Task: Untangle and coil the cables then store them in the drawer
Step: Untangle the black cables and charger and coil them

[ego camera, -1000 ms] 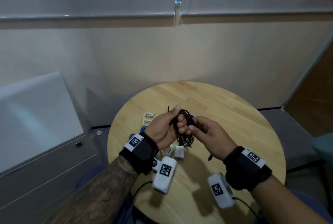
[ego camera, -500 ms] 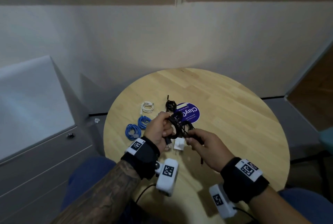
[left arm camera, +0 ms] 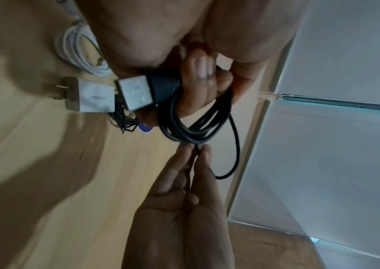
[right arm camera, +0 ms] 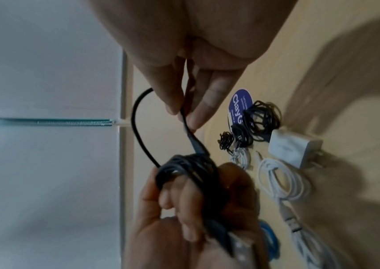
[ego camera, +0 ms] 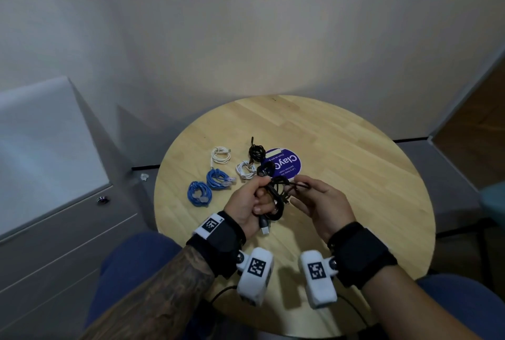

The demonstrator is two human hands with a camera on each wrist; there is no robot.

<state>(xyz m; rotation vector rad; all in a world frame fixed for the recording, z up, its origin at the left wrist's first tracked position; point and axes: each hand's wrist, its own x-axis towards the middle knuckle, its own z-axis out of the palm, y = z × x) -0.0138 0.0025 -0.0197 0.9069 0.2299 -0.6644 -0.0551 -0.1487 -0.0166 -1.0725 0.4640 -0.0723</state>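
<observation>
Round wooden surface [ego camera: 341, 175] carrying several coiled cables [ego camera: 199, 193]. Left hand [ego camera: 250, 204] gripping black cable [ego camera: 276, 197] coil; right hand [ego camera: 318, 203] pinching loose end. Drawer [ego camera: 68, 219] storage pending.

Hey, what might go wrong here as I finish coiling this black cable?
The free end is only pinched by the right hand's fingertips; it may slip and spring loose. The black USB cable coil hangs loosely around the left hand's fingers, so loops could slide off.
</observation>
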